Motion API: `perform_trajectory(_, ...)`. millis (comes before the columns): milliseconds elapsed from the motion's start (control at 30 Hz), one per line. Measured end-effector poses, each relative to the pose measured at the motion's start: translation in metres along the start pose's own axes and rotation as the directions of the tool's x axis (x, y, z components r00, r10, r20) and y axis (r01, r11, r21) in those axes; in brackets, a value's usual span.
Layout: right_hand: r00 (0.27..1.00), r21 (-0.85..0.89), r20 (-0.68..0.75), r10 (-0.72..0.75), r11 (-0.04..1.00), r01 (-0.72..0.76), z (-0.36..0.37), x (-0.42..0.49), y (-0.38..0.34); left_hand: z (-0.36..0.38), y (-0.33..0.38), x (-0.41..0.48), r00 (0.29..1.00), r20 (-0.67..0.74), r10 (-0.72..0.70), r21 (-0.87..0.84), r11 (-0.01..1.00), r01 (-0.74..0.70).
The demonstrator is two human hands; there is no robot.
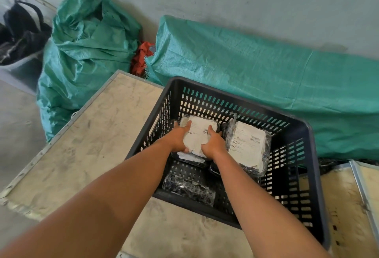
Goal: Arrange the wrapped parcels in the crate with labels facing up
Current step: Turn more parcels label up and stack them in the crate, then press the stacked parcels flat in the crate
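Observation:
A dark slotted plastic crate (307, 134) stands on a worn board. Inside, at the back left, a wrapped parcel (200, 130) lies with its white label up. My left hand (180, 138) grips its left edge and my right hand (213, 144) grips its right edge. Under it another labelled parcel (188, 156) peeks out. To the right a second parcel (249, 144) leans label up against the crate's back wall. A clear-wrapped dark parcel (188, 189) lies near the front wall with no label showing.
The crate sits on a scuffed board (92, 144) with a metal edge. Two green woven sacks (86, 52) (266, 77) rest against the wall behind, with red cloth (141, 56) between them. A grey tub holding a black bag (20, 32) stands far left.

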State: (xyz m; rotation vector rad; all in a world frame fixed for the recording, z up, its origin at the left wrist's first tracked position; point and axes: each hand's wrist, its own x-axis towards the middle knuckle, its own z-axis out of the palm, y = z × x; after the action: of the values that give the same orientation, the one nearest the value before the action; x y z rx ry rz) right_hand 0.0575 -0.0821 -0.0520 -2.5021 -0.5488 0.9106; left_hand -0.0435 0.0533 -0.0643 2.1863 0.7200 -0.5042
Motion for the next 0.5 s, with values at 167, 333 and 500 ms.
perform_trajectory(167,1.0,-0.071,0.012,0.002,0.998,-0.001,0.001,-0.013,-0.005,0.0,0.0,-0.001,1.0,-0.012,0.016,0.046,0.999,-0.015)
perform_trajectory(333,0.99,-0.056,0.083,-0.11,0.992,0.115,-0.017,-0.04,0.0,-0.005,0.011,-0.004,1.0,-0.028,0.007,0.073,0.997,-0.005)
perform_trajectory(500,0.951,0.087,0.203,-0.235,0.971,0.222,-0.051,-0.081,0.027,-0.017,0.026,-0.023,0.995,-0.013,0.099,0.097,0.99,-0.098)
